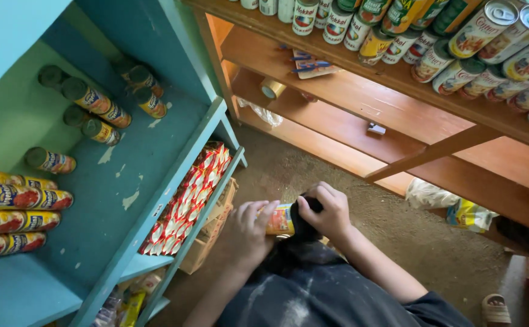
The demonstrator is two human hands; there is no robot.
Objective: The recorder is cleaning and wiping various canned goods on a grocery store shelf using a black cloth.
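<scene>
In the head view, the left hand (247,233) was wrapped around a small can (280,219) with a yellow and red label, its grip closed about the can's body with the fingers curled over the top side. The right hand (328,211) pressed a dark cloth (304,221) against the can's end, its grip pinched on the cloth, which covered that end and hung down toward the person's lap. The can lay on its side between the two hands, held above dark, dusty clothing (313,290) and over the bare dirt floor (313,163). To the left stood a blue shelf unit (155,151) whose upper board carried several green-lidded cans (95,100) and, nearer the edge of the view, rows of yellow and red cans (13,197) stacked together. On a lower board of that unit lay a tight row of red and white packets (188,200), with a cardboard box (213,233) just beside it. To the right ran a wooden shelf unit (397,121); its top board held a crowd of tins (458,54), and a roll of tape (272,88) rested on the board below. A sandal (494,309) lay on the floor at the lower right.
</scene>
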